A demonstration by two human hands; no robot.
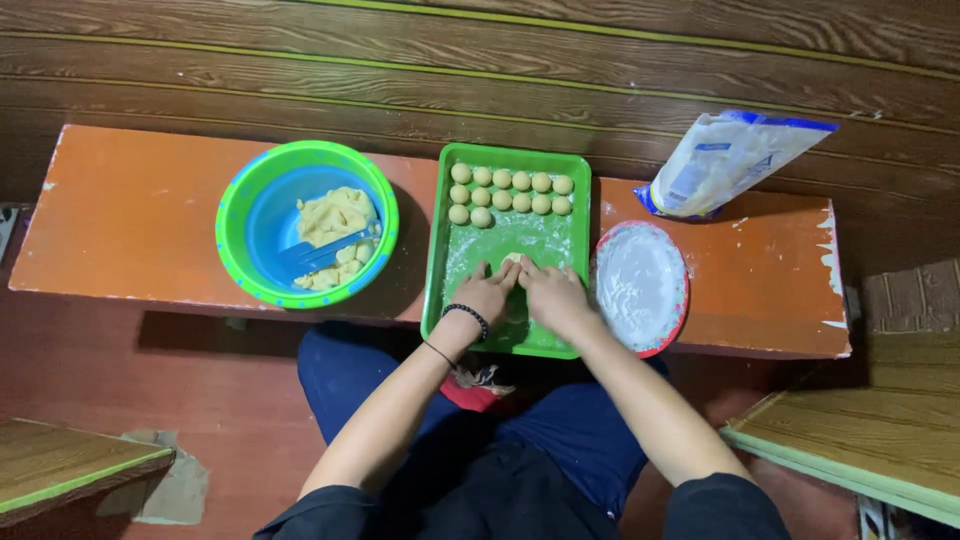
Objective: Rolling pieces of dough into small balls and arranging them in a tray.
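A green rectangular tray [436,262] dusted with flour lies on an orange bench. Several small yellow dough balls [511,191] sit in two rows at its far end. My left hand [485,293], with a dark bead bracelet at the wrist, and my right hand [552,293] meet over the middle of the tray. Their fingertips press together on a small piece of dough [512,259], which is mostly hidden by the fingers.
A blue bowl with a green rim [245,215] holds a lump of yellow dough and cut pieces, left of the tray. A red-rimmed plate of flour [640,285] lies right of the tray, with an open flour bag [725,160] behind it. Wooden surfaces stand at both lower corners.
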